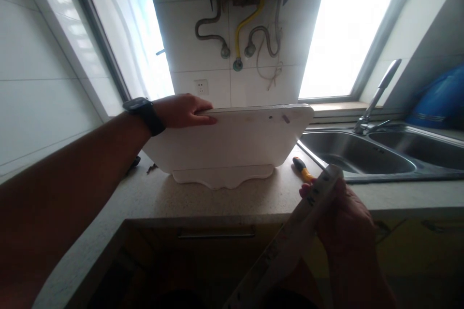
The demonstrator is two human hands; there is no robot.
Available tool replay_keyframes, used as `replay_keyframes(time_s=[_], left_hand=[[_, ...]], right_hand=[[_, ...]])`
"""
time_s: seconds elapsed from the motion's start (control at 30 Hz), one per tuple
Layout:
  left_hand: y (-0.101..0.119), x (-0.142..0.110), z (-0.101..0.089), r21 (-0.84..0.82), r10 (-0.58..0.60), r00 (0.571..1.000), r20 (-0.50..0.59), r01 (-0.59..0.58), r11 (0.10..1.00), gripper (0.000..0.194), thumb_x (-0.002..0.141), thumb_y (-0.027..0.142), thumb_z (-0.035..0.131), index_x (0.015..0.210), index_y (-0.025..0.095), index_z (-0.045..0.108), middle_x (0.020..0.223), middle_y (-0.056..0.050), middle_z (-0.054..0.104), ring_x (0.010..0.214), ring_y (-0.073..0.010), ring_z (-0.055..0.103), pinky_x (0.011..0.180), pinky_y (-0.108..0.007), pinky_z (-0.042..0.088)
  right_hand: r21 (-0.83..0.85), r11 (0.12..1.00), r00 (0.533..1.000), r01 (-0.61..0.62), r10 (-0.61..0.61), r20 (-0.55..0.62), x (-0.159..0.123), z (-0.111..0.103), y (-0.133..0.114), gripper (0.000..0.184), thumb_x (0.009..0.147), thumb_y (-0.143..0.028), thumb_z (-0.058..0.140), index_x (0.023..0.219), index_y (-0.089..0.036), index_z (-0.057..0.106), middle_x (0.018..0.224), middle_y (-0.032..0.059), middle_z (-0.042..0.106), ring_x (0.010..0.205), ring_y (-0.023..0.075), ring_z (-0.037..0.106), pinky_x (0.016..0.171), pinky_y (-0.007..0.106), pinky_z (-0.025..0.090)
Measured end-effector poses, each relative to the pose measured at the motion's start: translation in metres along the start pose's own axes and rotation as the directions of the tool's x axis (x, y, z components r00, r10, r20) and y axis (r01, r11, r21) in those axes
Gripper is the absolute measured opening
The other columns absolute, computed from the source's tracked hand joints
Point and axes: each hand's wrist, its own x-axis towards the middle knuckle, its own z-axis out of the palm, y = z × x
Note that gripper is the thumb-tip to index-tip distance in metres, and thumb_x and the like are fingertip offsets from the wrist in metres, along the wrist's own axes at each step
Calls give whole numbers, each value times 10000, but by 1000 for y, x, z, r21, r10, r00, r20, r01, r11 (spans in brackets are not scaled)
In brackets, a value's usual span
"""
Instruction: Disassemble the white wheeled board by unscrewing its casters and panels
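Left grip (186,110) pinching white panel (228,140) at top edge, right grip (342,217) clasping pale strip (292,231), counter (224,202) room ahead

A left window (128,29) and a right window (344,34) glow brightly either side of a white tiled wall (181,29); below, a speckled counter (195,203) holds a steel double sink (348,149) above dim yellow cabinets (427,248).

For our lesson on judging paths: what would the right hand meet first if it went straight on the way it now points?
Probably the black-and-yellow tool handle on the countertop, just ahead of the right hand in the picture; depth is unclear, so it might pass above.
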Motion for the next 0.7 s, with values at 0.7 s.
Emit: replay_keyframes(time_s=[0.7], left_hand=[[110, -184, 114, -734, -189, 927, 324, 372, 568, 501, 1001, 556, 491, 1437, 309, 515, 1422, -68, 614, 1255, -279, 597, 1058, -401, 465]], right_hand=[[96, 984, 986, -148, 139, 95, -48, 65, 29, 296, 844, -460, 749, 981, -201, 706, 828, 18, 726, 676, 155, 698, 691, 348, 627]])
